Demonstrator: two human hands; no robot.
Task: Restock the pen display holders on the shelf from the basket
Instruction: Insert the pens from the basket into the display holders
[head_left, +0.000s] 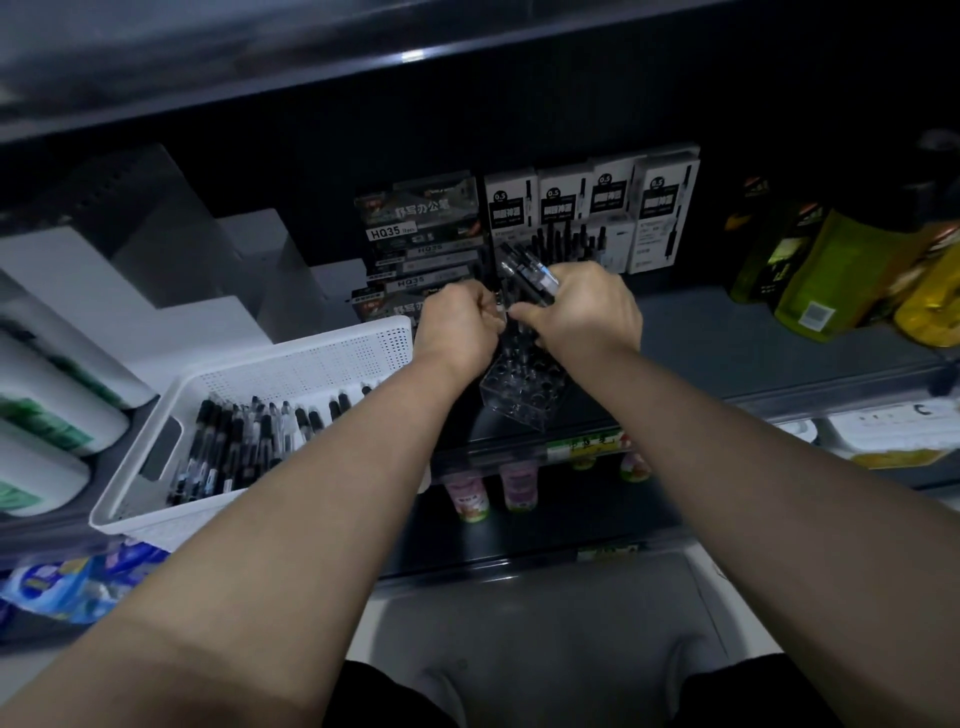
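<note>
A white perforated basket (291, 364) sits on the dark shelf at the left and holds several black-and-clear pens (244, 436). A clear acrylic pen holder (519, 395) with round holes stands on the shelf in the middle, below both hands. My right hand (587, 306) grips a bundle of pens (524, 270) that sticks out up and to the left. My left hand (457, 327) is curled beside it and pinches a single pen at its fingertips over the holder. Behind the hands, another holder (561, 241) is filled with upright black pens.
Pen boxes (421, 234) marked HQ35 and white 0.5 refill boxes (587, 202) line the shelf back. Green and yellow pouches (831, 275) lie to the right, white packs (47, 395) to the left. Pink bottles (467, 493) stand on the shelf below.
</note>
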